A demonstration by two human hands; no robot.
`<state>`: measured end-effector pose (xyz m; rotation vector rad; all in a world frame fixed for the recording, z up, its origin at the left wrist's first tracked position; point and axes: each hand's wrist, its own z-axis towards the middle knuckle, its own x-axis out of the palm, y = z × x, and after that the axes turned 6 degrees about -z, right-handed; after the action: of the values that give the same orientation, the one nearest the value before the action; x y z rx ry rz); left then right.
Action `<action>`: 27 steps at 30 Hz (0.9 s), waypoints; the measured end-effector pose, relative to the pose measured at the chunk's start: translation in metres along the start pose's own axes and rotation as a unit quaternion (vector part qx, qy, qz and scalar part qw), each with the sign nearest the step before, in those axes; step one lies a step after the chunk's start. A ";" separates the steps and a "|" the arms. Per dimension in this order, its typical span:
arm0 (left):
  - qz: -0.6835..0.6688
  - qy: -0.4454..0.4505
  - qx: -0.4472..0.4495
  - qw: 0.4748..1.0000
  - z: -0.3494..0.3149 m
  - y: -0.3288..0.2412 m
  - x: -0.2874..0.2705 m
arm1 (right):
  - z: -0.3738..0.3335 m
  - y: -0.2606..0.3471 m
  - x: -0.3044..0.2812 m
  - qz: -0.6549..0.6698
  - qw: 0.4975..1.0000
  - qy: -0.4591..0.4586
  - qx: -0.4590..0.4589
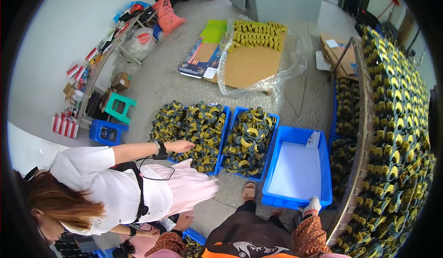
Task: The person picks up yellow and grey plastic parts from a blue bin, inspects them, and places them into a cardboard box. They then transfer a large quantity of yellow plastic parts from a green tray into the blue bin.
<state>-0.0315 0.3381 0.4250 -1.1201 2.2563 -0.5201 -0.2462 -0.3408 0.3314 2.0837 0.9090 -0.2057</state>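
My right hand (313,206), in a white glove, grips the near rim of a blue plastic bin (326,184). A white sheet (295,170) covers the bin's bottom, and a white tag hangs inside its far right corner. My left hand (184,222) is low in front of me, above a blue bin partly hidden by my arm; its fingers are too unclear to read. Left of the white-lined bin stands another blue bin (276,131), heaped with yellow and dark grey parts (249,138). Further left, more such parts (203,128) fill neighbouring bins.
A co-worker in a white top (120,179) stands at left, one hand (180,146) over the filled bins. At right, yellow-grey parts (392,133) cover a tall stack. Ahead lies a cardboard-topped pallet (251,66) with plastic film. A green stool (120,105) stands by a cluttered table.
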 end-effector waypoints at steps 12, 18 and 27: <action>-0.023 -0.019 -0.090 0.995 -0.012 0.013 -0.004 | -0.106 0.131 -0.063 -0.040 0.994 -0.103 0.025; -0.035 -0.054 -0.012 0.998 0.002 -0.046 0.039 | -0.105 0.198 -0.044 0.025 0.997 -0.073 -0.003; -0.085 -0.088 -0.105 0.987 -0.001 -0.159 0.142 | -0.024 0.351 -0.072 0.054 0.993 0.037 -0.098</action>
<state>-0.0076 0.1315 0.4708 -1.4156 2.1093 -0.2396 -0.0677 -0.4983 0.5996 1.9620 0.8225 0.0170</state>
